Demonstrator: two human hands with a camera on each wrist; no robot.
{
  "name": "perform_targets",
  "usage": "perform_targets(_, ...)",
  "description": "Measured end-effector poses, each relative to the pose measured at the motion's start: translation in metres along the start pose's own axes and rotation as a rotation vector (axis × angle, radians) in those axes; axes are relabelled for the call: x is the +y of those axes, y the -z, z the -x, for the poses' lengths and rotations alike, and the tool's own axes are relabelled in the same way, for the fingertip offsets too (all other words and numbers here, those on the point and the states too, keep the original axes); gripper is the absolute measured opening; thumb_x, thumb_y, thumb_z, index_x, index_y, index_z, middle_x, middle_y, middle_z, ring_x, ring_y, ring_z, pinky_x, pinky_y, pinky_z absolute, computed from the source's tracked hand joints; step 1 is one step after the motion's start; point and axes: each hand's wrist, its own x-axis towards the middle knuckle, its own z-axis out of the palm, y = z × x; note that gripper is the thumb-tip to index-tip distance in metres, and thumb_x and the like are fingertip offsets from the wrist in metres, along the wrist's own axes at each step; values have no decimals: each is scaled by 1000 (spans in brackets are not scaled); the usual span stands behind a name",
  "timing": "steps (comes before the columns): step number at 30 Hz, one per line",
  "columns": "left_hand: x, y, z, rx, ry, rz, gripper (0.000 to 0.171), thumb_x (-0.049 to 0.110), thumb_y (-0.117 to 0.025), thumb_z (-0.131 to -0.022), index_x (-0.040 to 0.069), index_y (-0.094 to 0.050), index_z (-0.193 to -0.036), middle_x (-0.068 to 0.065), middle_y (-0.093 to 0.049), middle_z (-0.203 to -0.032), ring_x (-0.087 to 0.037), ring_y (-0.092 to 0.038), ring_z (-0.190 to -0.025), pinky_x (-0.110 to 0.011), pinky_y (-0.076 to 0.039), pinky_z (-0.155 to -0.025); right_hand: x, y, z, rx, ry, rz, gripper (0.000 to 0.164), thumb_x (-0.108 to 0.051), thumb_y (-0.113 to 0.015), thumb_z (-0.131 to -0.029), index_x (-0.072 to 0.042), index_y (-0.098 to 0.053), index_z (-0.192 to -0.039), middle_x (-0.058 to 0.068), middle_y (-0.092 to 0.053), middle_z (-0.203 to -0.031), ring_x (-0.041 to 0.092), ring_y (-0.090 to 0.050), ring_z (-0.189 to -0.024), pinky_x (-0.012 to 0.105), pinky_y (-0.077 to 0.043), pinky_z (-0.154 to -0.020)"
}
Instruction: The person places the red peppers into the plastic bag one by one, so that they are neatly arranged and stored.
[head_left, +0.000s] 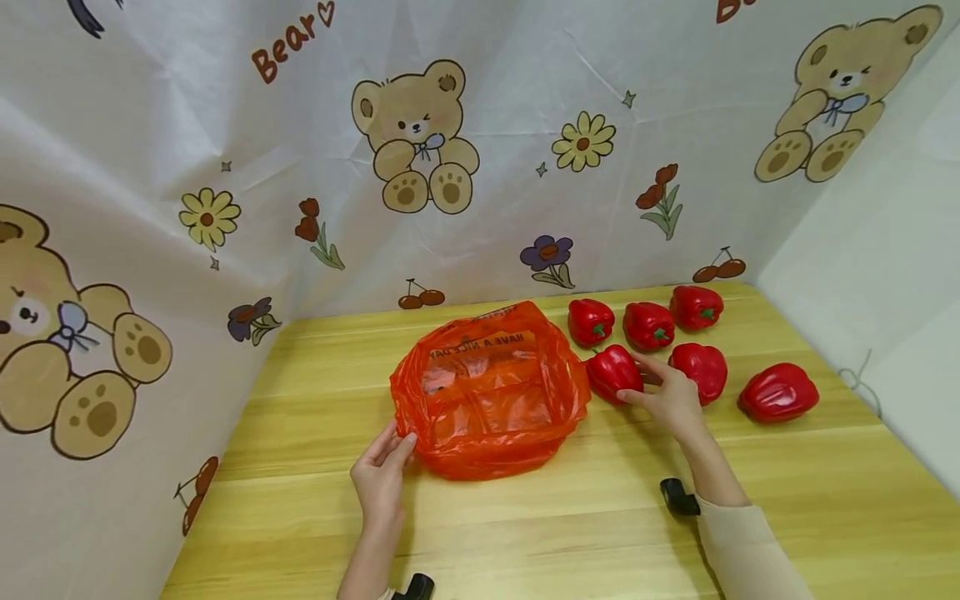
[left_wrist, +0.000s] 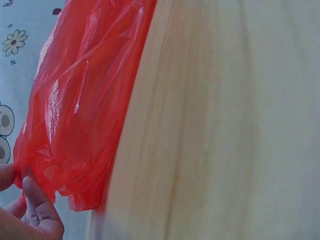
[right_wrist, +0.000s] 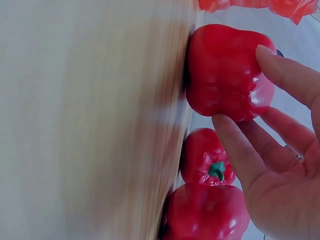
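An orange-red plastic bag (head_left: pixel 487 454) lies with its wide mouth turned up, and printed lettering shows through its back wall. My left hand (head_left: pixel 381 475) pinches the near left edge of that bag between thumb and fingers; the left wrist view shows the pinched film (left_wrist: pixel 47 172) close up. Just right of the bag, a red bell pepper (head_left: pixel 613 372) rests on the table. Thumb and fingers of my right hand (head_left: pixel 670 400) are around its right side. In the right wrist view the same bell pepper (right_wrist: pixel 227 70) sits between my thumb and fingers.
Several more red bell peppers stand near my right hand: one behind the held one (head_left: pixel 591 322), two at the back (head_left: pixel 649 325), another beside my hand (head_left: pixel 701 367) and one farther right (head_left: pixel 780 393). A bear-print cloth (head_left: pixel 495 242) rises behind the wooden table (head_left: pixel 525 533).
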Motion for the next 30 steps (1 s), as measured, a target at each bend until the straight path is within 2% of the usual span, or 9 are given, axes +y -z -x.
perform_targets(6, 1, -2, -5, 0, -9, 13, 46, -1, -73, -84, -5, -61, -128, 7, -61, -77, -1, -59, -68, -17, -57, -65, -3, 0, -2, 36, 17, 15, 67, -20, -77, -85, -5, -48, -144, 28, -58, -131, 45, -60, -113, 55, -54, -89)
perform_targets(15, -1, 1, -3, -2, -2, -1, 44, 1, -72, -85, -3, -62, -128, 5, -62, -79, -3, -60, -70, -17, -56, -66, -7, 0, 4, 47, -52, -11, 70, -29, -75, -87, -2, -45, -145, 28, -56, -133, 46, -57, -116, 59, -48, -94)
perform_targets(20, -3, 2, -1, -10, 9, -10, 45, 3, -73, -85, -1, -62, -129, 4, -62, -81, -3, -60, -70, -16, -56, -65, -19, 6, 11, 107, -101, -35, 72, -33, -73, -88, -6, -42, -147, 26, -56, -134, 44, -56, -117, 59, -48, -92)
perform_targets(22, -4, 2, -2, -17, 7, -11, 46, 4, -73, -86, 0, -61, -129, 4, -62, -83, -3, -60, -71, -15, -55, -65, -28, 10, 13, 130, -104, -51, 72, -36, -72, -88, -8, -42, -148, 25, -56, -134, 43, -56, -117, 53, -52, -88)
perform_targets(24, -3, 2, -2, -16, 5, -9, 45, 5, -73, -86, 0, -62, -129, 4, -62, -84, -3, -60, -72, -15, -55, -65, -39, 14, 15, 139, -103, -78, 73, -39, -72, -88, -11, -42, -149, 24, -57, -134, 42, -56, -118, 41, -54, -81)
perform_targets(27, -3, 2, -2, -14, 3, -4, 45, 4, -73, -86, 0, -62, -129, 4, -62, -84, -2, -60, -72, -15, -55, -65, -60, 18, 17, 144, -90, -117, 75, -42, -71, -87, -14, -41, -150, 22, -58, -134, 40, -55, -119, 23, -51, -73)
perform_targets(30, -2, 2, -2, -10, 1, -2, 44, 3, -73, -86, 0, -62, -128, 3, -61, -84, -2, -60, -72, -15, -56, -66, -83, 18, 20, 158, -62, -151, 74, -41, -72, -87, -16, -42, -149, 21, -58, -135, 39, -54, -119, 16, -48, -70)
